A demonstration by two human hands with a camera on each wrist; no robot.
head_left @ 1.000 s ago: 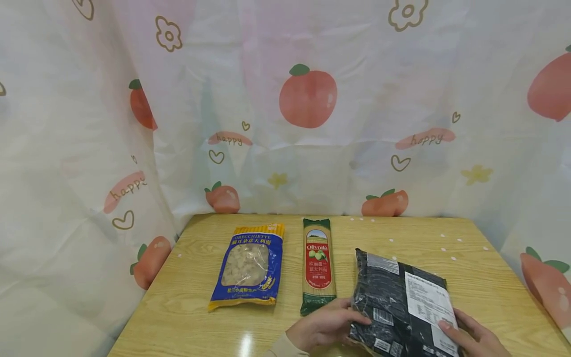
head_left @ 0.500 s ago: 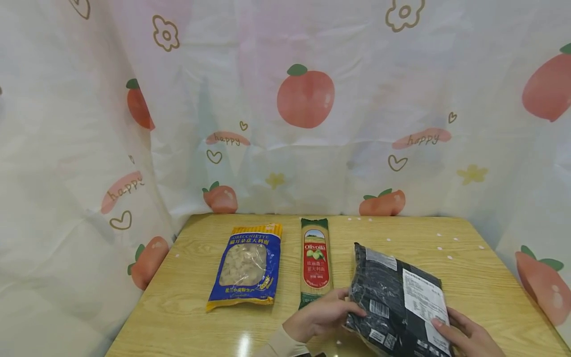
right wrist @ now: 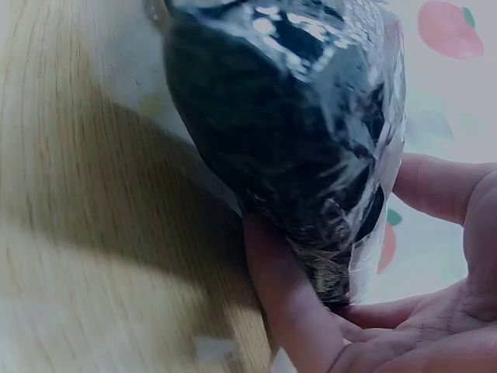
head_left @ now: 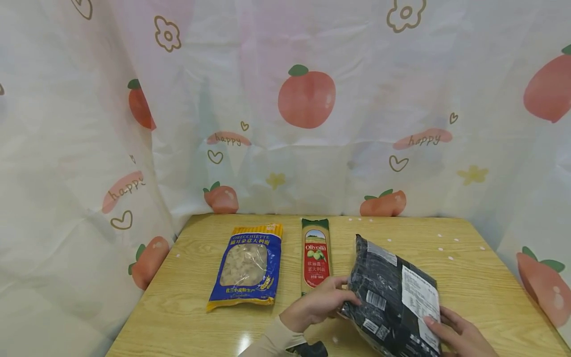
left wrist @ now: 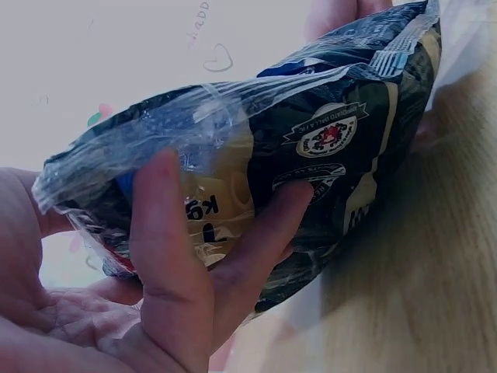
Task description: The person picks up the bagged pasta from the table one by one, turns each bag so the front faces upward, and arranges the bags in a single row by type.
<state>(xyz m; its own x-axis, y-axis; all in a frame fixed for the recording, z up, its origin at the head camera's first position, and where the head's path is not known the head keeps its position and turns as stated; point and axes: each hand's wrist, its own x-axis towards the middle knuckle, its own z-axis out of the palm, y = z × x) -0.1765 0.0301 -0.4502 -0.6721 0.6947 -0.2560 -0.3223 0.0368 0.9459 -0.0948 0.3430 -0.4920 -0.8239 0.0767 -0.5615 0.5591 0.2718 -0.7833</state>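
Note:
Both hands hold a black plastic pasta bag (head_left: 388, 297) tilted over the table's front right, its white label facing up. My left hand (head_left: 318, 302) grips the left edge, thumb on top and fingers beneath. In the left wrist view the underside of the bag (left wrist: 318, 148) shows a window with pasta and a "1 kg" print, with fingers spread across it. My right hand (head_left: 459, 334) holds the right edge, thumb on the label. The right wrist view shows the crinkled bag end (right wrist: 287, 116) between thumb and fingers. The bag's near end is cut off in the head view.
A blue and yellow orecchiette bag (head_left: 247, 265) lies on the left of the wooden table (head_left: 178, 307). A spaghetti pack (head_left: 315, 253) lies in the middle, its lower end hidden behind my left hand. A fruit-print curtain (head_left: 308, 163) hangs around the back and sides.
The black pasta bag has tilted up and shifted slightly left, with both hands gripping it throughout. The left hand now covers more of the spaghetti pack's lower end.

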